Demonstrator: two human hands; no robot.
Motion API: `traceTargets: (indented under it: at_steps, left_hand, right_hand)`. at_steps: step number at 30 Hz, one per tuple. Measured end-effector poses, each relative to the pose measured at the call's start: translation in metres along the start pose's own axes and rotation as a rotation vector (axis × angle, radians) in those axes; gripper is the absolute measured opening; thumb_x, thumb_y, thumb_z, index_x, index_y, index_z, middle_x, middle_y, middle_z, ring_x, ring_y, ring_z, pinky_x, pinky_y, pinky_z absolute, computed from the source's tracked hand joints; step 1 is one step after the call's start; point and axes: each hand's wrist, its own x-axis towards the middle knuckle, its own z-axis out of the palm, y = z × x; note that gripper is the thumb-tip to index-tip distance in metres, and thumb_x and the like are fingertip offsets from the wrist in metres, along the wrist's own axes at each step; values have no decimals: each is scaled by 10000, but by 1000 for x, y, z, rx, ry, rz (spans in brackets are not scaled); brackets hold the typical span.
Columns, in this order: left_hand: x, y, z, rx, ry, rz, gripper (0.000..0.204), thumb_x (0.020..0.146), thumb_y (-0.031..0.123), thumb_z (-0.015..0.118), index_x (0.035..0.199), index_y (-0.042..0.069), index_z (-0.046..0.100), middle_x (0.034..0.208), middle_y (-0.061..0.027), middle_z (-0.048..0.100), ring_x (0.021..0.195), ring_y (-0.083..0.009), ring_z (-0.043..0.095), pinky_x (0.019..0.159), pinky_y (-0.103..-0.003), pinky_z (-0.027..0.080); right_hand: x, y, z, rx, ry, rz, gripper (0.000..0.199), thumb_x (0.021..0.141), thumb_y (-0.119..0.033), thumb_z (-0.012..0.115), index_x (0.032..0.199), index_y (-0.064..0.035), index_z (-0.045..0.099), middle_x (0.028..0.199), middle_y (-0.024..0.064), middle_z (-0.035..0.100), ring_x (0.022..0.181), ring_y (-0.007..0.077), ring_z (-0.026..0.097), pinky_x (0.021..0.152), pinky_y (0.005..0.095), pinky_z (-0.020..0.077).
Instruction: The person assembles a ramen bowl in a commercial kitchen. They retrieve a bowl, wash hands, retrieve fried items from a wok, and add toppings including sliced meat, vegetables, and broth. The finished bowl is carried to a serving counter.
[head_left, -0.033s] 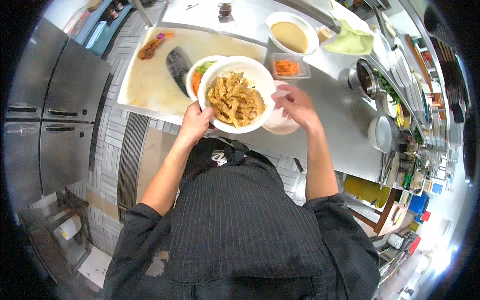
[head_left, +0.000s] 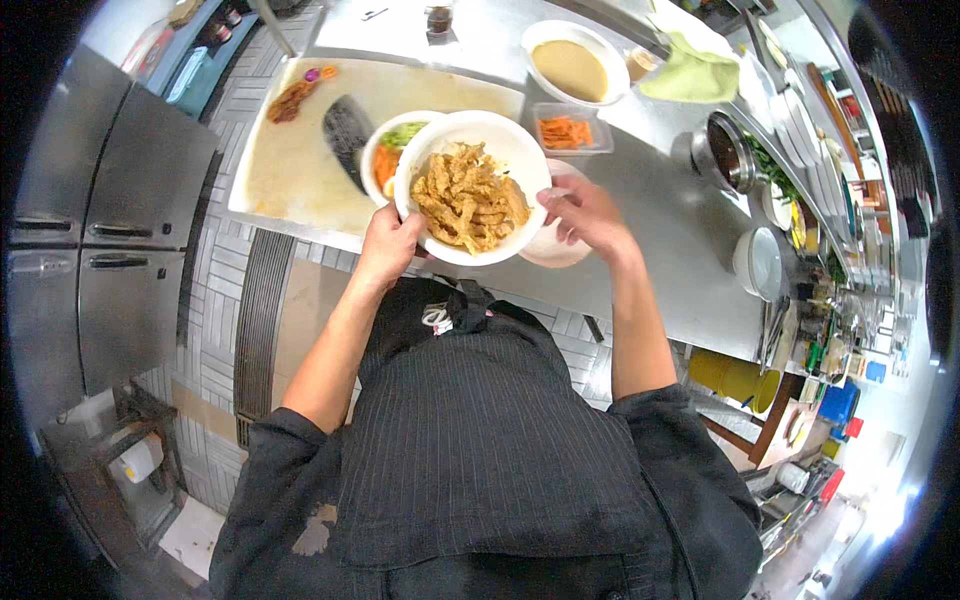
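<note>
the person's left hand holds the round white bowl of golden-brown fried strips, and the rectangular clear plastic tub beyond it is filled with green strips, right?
Not quite: the rectangular clear plastic tub holds orange strips, not green ones, as the head view shows. The left hand does hold the round white bowl of golden-brown fried strips.

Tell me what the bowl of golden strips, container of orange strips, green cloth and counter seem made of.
Bowl of golden strips: smooth, even white; plastic or ceramic, the look leaves it open.
Container of orange strips: probably smooth plastic, since its walls look see-through.
Green cloth: likely matte fabric, with soft folds.
Counter: likely stainless steel, from its grey sheen.
</note>
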Motion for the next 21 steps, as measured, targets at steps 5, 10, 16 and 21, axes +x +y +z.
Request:
traceTargets:
  at_steps: [5,10,16,21]
  left_hand:
    - [24,-25,60,-151,-63,40,366,936,155,598,1234,-57,602,1057,-140,724,838,-210,735,650,-335,617]
    - [45,-49,111,-233,-192,-97,361,989,188,626,1263,-44,593,1088,-140,735,836,-208,742,649,-333,631]
    - [13,-23,156,602,86,321,1026,742,327,888,1556,24,343,1537,-314,389,1457,-405,390,1175,-574,354]
    - [-11,5,180,1232,49,414,900,710,357,879,1490,112,503,1650,-254,219,1521,-489,219,1213,-624,250]
  right_hand:
    - [2,64,-23,291,-129,67,426,982,-349,674,1172,29,621,815,98,713,577,128,656,496,275,526]
    - [-3,106,-41,207,47,79,307,1004,-218,545,1037,68,651,717,125,693,522,143,638,466,310,529]
    - [-29,150,-35,447,52,194,324,993,-200,486,898,51,669,659,115,680,480,145,614,424,295,497]
    - [-48,175,-13,530,72,321,313,996,-202,499,928,62,653,681,134,679,456,143,584,391,299,470]
